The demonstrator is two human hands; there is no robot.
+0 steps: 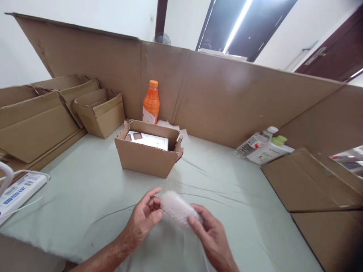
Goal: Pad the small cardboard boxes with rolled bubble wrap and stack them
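A small bundle of bubble wrap is held above the table; what lies inside it cannot be made out. My right hand grips its right end, thumb on top and fingers behind. At the other end is my left hand, its thumb and curled fingers at the bundle's edge and its index finger raised. Below the bundle, a see-through plastic sheet or bag shows faintly between the wrists. Just beyond the hands stands an open cardboard box with a white printed box inside.
Open cardboard boxes and a smaller one stand at left, near a white power strip. An orange bottle stands at the back. A clear bottle and a white bottle lean right, by cardboard.
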